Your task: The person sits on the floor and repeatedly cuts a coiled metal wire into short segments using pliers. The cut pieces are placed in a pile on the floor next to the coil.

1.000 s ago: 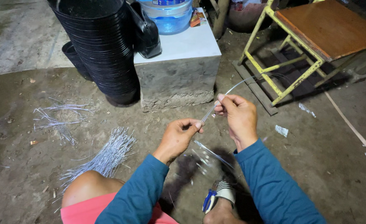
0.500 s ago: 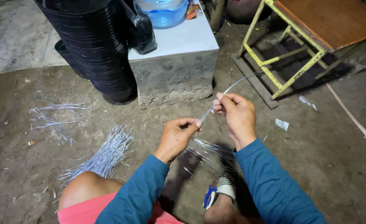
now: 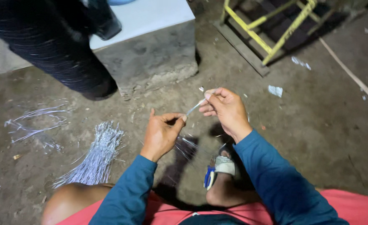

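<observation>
Pinching a thin silvery wire (image 3: 193, 108) between both hands at frame centre: left hand (image 3: 161, 135) with thumb and forefinger closed on the lower end, right hand (image 3: 225, 110) at 1 o'clock of it, fingertips clamped on the upper end, the short span stretched taut and slanting between them. Further loops of the same wire blurred below the hands, near a sandalled foot (image 3: 219, 166) at 6 o'clock; exact course not readable. Risks, as judged: springy wire slipping from either pinch and whipping toward fingers or face; cut end pricking bare fingertips, no gloves worn; loose loops snagging on the sandal strap and jerking the span free; dim light making the fine strand hard to follow. Surface: bare packed-earth floor (image 3: 317, 137), dusty, littered with small white scraps. Bundle of cut wire lengths (image 3: 96, 154) on the floor at 8 o'clock, beside a bare knee; looser scatter of wire pieces (image 3: 34, 125) at 9 o'clock, well apart from the hands. Concrete block (image 3: 150, 50) with pale top at 12 o'clock; tall stack of black pots (image 3: 54, 46) leaning at 11 o'clock, touching the block's side. Yellow metal frame (image 3: 267, 29) on a plank at 1 o'clock. Long pale strip lying across the floor at 2 o'clock.
</observation>
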